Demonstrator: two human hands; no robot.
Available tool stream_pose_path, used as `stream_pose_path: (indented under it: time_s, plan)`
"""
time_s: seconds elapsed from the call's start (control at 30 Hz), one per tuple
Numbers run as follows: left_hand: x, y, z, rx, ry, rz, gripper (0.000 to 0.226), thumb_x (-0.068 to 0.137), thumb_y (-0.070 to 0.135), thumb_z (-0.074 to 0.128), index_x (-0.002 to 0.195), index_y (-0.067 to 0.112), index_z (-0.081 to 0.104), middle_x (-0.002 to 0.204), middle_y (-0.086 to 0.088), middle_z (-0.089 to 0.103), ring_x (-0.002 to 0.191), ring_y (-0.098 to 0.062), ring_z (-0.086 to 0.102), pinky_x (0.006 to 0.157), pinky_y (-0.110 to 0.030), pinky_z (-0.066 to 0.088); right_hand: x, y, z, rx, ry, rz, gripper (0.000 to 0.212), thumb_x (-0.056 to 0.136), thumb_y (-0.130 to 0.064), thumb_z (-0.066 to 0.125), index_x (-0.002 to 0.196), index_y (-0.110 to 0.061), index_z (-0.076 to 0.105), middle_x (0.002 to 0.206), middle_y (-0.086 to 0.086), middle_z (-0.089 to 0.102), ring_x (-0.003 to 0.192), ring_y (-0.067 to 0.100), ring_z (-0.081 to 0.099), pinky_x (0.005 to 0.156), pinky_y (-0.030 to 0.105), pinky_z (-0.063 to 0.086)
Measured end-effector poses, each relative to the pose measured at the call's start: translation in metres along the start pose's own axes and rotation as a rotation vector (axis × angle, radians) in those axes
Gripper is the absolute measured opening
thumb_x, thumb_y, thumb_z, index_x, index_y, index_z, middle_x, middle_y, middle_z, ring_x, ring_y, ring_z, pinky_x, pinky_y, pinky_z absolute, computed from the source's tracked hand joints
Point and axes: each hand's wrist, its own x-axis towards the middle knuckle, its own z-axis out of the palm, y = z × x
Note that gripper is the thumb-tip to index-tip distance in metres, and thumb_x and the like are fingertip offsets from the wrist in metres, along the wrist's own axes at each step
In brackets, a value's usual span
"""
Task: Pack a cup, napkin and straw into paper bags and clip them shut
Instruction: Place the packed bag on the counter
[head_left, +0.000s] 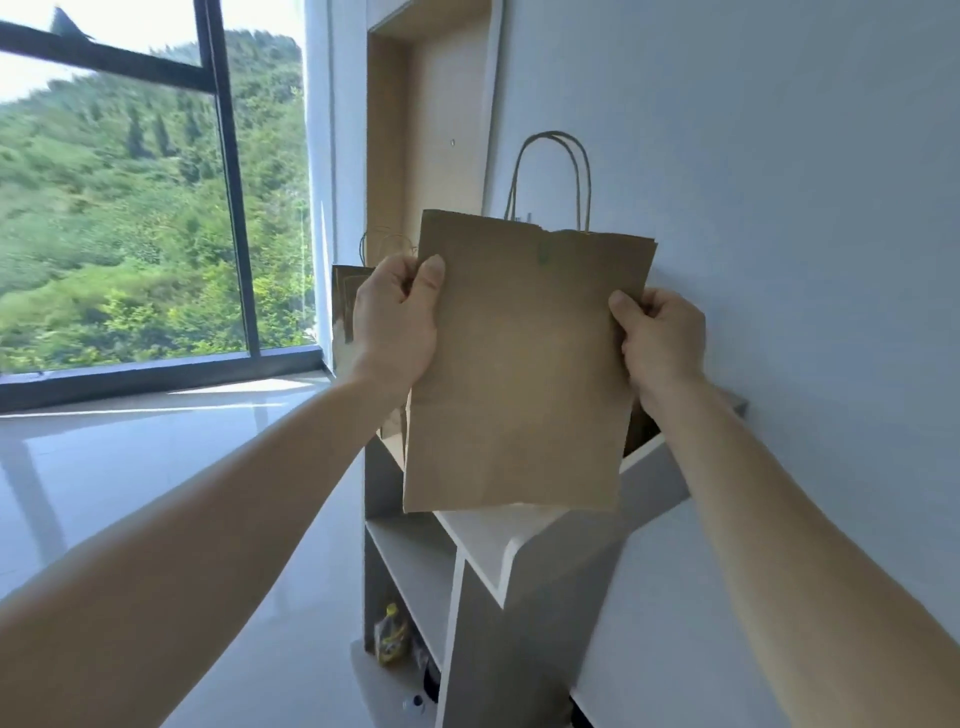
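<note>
Left grip (395, 317) and right grip (661, 338) raised ahead; both thumbs pinching.

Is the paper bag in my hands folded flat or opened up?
Folded flat: the paper bag shows one flat face, top edges together, gripped by the left hand and right hand.

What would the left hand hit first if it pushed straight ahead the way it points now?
Probably the spare paper bags standing right behind the left hand; depth is unclear, so they may sit further back.
</note>
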Motion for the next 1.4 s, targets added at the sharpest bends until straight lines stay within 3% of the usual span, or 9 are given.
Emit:
stream_pose_path:
  time_s: [0.2,0.3,0.43,0.6,0.73,0.87,1.03,1.2,1.4]
  plan:
    - [0.025,-0.039,-0.002,0.086,0.082,-0.005,0.027,0.099,0.035,0.055,0.075,0.022,0.055,0.073,0.006,0.052,0.062,-0.006,0.044,0.053,-0.015,0.036,0.036,0.040,0.058,0.039,-0.160,0.018,0.020,0.092,-0.027,0.062,0.072,-0.023,0.060,0.060,-0.008,0.054,0.050,0.008,0.046,0.055,0.027,0.039]
    - [0.026,-0.063,0.002,0.157,0.076,-0.047,0.025,0.099,0.034,0.054,0.081,0.018,0.059,0.077,0.000,0.054,0.068,-0.012,0.047,0.060,-0.023,0.040,0.049,0.070,0.076,0.053,-0.227,0.066,0.024,0.094,-0.022,0.061,0.070,-0.022,0.057,0.051,-0.013,0.050,0.040,0.005,0.044,0.044,0.024,0.036]
    - [0.020,-0.095,0.012,0.239,0.046,-0.114,0.032,0.098,0.035,0.057,0.089,0.006,0.066,0.088,-0.019,0.067,0.081,-0.034,0.059,0.072,-0.046,0.049,0.064,0.110,0.088,-0.004,-0.281,0.101,0.017,0.095,-0.021,0.060,0.078,-0.017,0.058,0.067,0.001,0.056,0.040,0.004,0.049,0.048,0.027,0.040]
    - [0.006,-0.127,0.021,0.253,-0.013,-0.178,0.029,0.097,0.031,0.060,0.087,0.006,0.071,0.089,-0.020,0.070,0.081,-0.035,0.063,0.079,-0.048,0.052,0.068,0.150,0.090,-0.043,-0.359,0.160,0.014,0.098,-0.016,0.054,0.100,-0.006,0.062,0.077,0.008,0.063,0.043,0.004,0.055,0.043,0.018,0.045]
    - [0.002,-0.138,0.020,0.217,-0.049,-0.193,0.019,0.094,0.027,0.065,0.077,0.033,0.071,0.077,0.009,0.073,0.072,-0.005,0.065,0.074,-0.027,0.054,0.071,0.163,0.086,-0.047,-0.396,0.159,0.006,0.097,-0.010,0.056,0.096,-0.012,0.061,0.083,0.008,0.064,0.048,0.006,0.059,0.046,0.020,0.048]
    - [0.005,-0.143,0.013,0.225,-0.111,-0.210,0.018,0.093,0.023,0.067,0.080,0.035,0.069,0.071,0.019,0.071,0.066,0.005,0.063,0.065,-0.009,0.048,0.077,0.154,0.087,-0.005,-0.438,0.143,0.018,0.092,-0.008,0.064,0.095,-0.024,0.057,0.087,0.002,0.062,0.054,0.013,0.065,0.049,0.025,0.052]
    - [0.007,-0.148,0.001,0.227,-0.171,-0.274,0.012,0.094,0.021,0.065,0.087,0.027,0.071,0.084,0.004,0.074,0.070,-0.002,0.063,0.072,-0.025,0.053,0.081,0.139,0.098,0.033,-0.501,0.084,0.019,0.089,-0.003,0.067,0.094,-0.020,0.057,0.083,0.004,0.067,0.059,0.019,0.068,0.052,0.028,0.055]
    - [0.013,-0.145,0.004,0.253,-0.185,-0.298,0.014,0.095,0.020,0.063,0.097,0.015,0.076,0.093,-0.008,0.076,0.086,-0.027,0.070,0.084,-0.044,0.058,0.096,0.131,0.097,-0.050,-0.499,0.057,0.020,0.086,0.007,0.064,0.084,-0.012,0.061,0.076,0.010,0.072,0.062,0.017,0.072,0.059,0.025,0.059]
    - [0.025,-0.142,0.028,0.331,-0.188,-0.274,0.019,0.095,0.025,0.063,0.100,0.011,0.076,0.095,-0.010,0.075,0.094,-0.027,0.068,0.088,-0.044,0.054,0.120,0.125,0.085,-0.181,-0.426,0.019,0.022,0.088,0.006,0.063,0.083,-0.015,0.061,0.078,0.004,0.071,0.065,0.016,0.073,0.065,0.031,0.060]
